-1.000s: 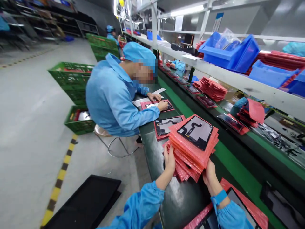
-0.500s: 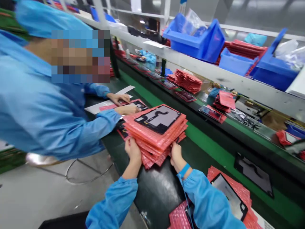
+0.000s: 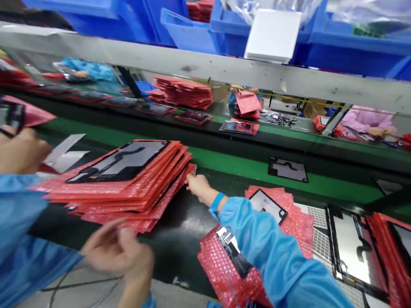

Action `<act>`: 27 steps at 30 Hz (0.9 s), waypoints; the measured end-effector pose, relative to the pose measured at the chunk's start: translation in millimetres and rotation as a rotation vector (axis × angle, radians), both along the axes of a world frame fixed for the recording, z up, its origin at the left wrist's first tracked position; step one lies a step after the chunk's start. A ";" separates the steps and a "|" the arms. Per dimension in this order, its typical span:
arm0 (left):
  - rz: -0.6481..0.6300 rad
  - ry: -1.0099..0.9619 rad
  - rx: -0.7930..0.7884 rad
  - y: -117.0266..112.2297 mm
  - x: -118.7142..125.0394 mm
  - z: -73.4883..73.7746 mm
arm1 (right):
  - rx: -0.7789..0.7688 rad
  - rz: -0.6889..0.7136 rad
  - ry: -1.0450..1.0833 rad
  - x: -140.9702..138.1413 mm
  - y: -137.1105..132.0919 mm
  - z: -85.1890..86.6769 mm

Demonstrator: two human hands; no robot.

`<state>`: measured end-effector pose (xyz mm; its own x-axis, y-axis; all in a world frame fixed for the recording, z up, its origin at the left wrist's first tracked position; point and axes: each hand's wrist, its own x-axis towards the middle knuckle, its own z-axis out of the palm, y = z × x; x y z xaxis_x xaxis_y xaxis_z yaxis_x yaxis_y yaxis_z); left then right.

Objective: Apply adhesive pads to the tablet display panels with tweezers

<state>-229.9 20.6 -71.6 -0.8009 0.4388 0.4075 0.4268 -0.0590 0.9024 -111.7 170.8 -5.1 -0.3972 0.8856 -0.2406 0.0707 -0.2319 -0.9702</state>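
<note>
A thick pile of red bubble-wrap bags point(image 3: 150, 201) rests on the dark bench, with a flat black-and-grey panel point(image 3: 125, 158) on its top. My right hand point(image 3: 199, 188) pinches the far right corner of a low bag in that pile; a small grey edge shows above the fingers. Close to the pile's front edge is my left hand point(image 3: 120, 252), blurred, its fingers loosely bent and apart with nothing seen in them. Under my right forearm lies another red bubble-wrap bag point(image 3: 215, 265) with a black and silver part on it.
At the left, a co-worker's hand point(image 3: 24, 147) holds a dark panel with pink film. More bags with a panel point(image 3: 268, 205) lie right of my arm, beside a silver-black panel point(image 3: 351, 248). Behind runs a green strip point(image 3: 221, 160), below a shelf of blue bins point(image 3: 195, 32).
The view has swung right. My left hand has come away from the pile's front; my right hand is now at its far right corner. The co-worker's hand has lifted a panel.
</note>
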 end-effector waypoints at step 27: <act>-1.037 0.004 -0.781 -2.7 147.0 23.9 | 0.191 -0.705 0.002 349.9 -152.3 -97.2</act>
